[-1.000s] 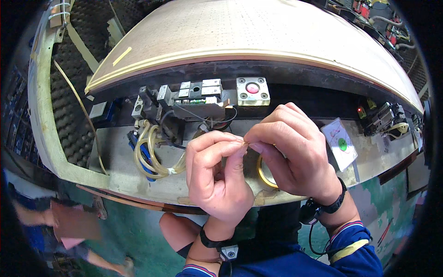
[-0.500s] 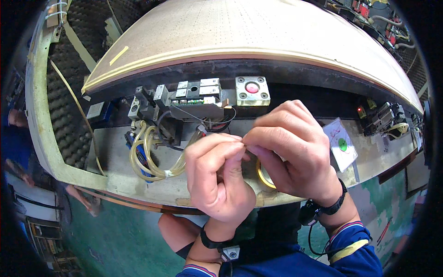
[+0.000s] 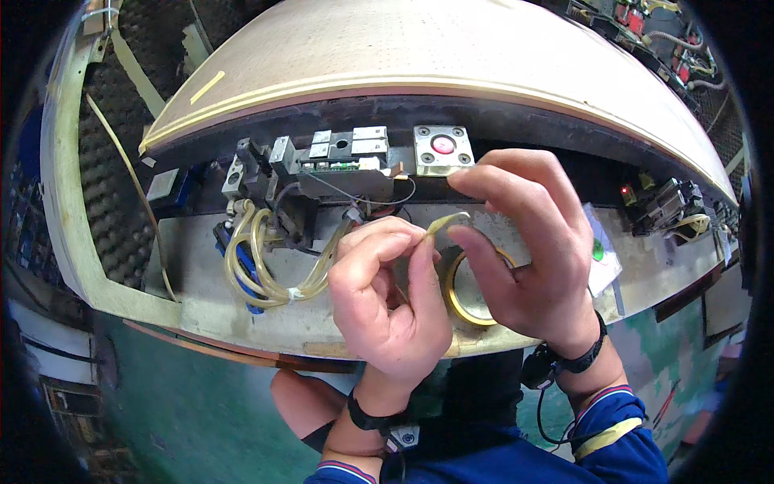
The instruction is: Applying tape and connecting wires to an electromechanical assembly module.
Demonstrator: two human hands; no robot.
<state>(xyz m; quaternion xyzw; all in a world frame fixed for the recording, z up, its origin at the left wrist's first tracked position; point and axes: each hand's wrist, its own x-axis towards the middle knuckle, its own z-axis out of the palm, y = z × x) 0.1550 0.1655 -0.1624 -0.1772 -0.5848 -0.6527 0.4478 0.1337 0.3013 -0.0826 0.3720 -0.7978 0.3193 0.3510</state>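
Observation:
Between the thumb and forefinger of my left hand (image 3: 391,298), a short curled strip of yellow tape (image 3: 442,223) is pinched, its free end pointing right. My right hand (image 3: 532,250) is just to the right of that strip, its thumb and fingers spread apart with nothing visible between them. A roll of yellow tape (image 3: 463,313) lies on the bench between my hands, partly covered by my right hand. Behind my right hand is a clear flat case with a green dot (image 3: 598,250), partly hidden.
A coil of clear tubing (image 3: 242,278) and a metal block assembly (image 3: 343,161) are left of centre. A square metal plate with a pink centre (image 3: 443,145) sits beyond my hands. A large pale curved panel (image 3: 387,48) spans the back. More machinery (image 3: 677,210) stands at right.
My hands were pinched together; my right hand has let go, opened and moved slightly up and right. The tape strip now shows in my left hand. A person's limbs at far left are gone.

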